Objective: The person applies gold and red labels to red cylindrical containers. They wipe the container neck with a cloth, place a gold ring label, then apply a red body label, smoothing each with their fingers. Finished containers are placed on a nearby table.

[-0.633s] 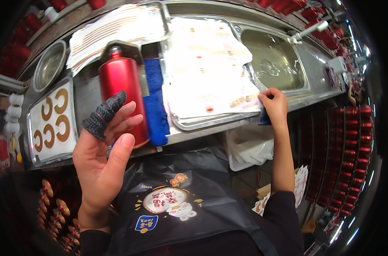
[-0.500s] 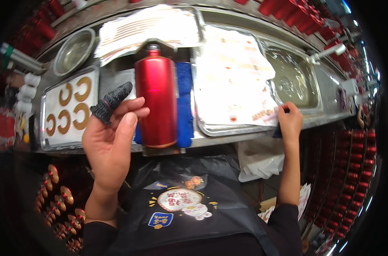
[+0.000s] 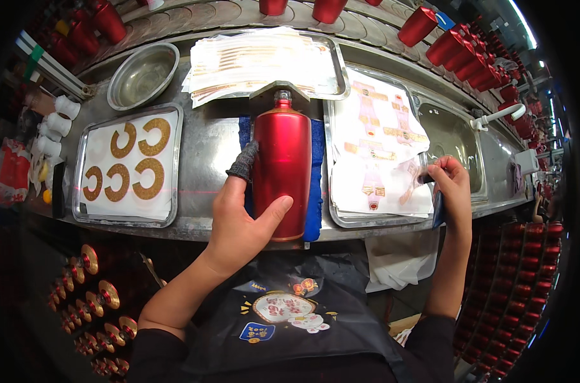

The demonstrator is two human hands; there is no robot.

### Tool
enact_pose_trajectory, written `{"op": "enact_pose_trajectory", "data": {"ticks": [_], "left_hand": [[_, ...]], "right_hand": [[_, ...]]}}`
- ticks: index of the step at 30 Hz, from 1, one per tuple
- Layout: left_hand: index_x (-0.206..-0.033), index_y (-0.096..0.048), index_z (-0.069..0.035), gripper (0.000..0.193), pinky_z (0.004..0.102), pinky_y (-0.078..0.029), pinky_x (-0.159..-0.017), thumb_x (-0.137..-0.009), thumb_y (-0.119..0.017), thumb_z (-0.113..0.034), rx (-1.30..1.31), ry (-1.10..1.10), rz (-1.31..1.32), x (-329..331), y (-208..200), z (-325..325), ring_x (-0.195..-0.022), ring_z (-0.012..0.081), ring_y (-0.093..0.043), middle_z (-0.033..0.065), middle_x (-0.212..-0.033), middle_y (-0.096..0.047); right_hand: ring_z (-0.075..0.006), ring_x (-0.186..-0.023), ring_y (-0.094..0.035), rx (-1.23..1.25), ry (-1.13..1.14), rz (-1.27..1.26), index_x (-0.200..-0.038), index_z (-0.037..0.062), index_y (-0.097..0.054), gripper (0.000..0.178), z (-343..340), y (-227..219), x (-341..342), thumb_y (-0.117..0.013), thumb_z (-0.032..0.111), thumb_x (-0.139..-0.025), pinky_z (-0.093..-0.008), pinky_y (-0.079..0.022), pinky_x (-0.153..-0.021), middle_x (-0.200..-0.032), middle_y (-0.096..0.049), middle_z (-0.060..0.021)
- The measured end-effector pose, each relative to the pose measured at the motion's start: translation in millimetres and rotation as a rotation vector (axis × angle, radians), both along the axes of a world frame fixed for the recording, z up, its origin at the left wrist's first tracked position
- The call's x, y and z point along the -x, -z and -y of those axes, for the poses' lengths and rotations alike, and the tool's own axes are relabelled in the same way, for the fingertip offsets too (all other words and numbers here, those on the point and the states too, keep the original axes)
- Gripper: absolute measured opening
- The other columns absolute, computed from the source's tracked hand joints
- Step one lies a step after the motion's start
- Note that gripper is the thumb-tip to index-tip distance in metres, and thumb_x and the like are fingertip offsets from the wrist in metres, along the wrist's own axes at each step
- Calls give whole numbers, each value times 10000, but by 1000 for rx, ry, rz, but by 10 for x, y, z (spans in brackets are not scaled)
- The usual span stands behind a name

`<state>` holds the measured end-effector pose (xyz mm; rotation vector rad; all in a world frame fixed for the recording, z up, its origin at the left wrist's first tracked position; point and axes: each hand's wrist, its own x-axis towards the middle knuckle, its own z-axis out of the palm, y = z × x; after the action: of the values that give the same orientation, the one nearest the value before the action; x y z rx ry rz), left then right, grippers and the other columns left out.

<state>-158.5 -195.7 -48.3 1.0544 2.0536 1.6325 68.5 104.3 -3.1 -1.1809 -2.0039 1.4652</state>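
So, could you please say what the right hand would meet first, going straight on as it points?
The right hand points leftward, so it would probably meet the printed sheets on the tray first, though its height is hard to judge.

I am slanting my left forearm (image 3: 186,288) up and inward, setting my left grip (image 3: 242,220) with thumb (image 3: 276,214) standing apart from the knit-sheathed index finger (image 3: 242,165), holding my right forearm (image 3: 453,265) nearly upright, bending my right grip's (image 3: 453,184) fingers inward.
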Motion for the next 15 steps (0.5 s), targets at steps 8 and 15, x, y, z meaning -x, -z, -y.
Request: {"op": "enact_pose_trajectory", "data": {"ticks": [8,15], "left_hand": [[-1238,-546,47,296,328,-527,-959,-977,-627,-68,-342,-105,285,152,-320,-112,-1103,200,-668,170,-1202,-675],[-1204,-427,29,549,392,-565,-889,-1044,-471,-495,-206,158,1035,434,-691,-596,-1006,291,-696,222,-1122,-659]], "right_hand": [[-64,-326,-348,323,-153,-394,-924,41,-543,137,439,-519,945,-624,146,-959,-212,-272,-342,-661,-528,0],[-72,-528,-432,663,-486,-824,-1140,-17,-636,224,668,-754,1460,-563,138,-996,-218,-291,-467,-1000,-576,-68]]}}
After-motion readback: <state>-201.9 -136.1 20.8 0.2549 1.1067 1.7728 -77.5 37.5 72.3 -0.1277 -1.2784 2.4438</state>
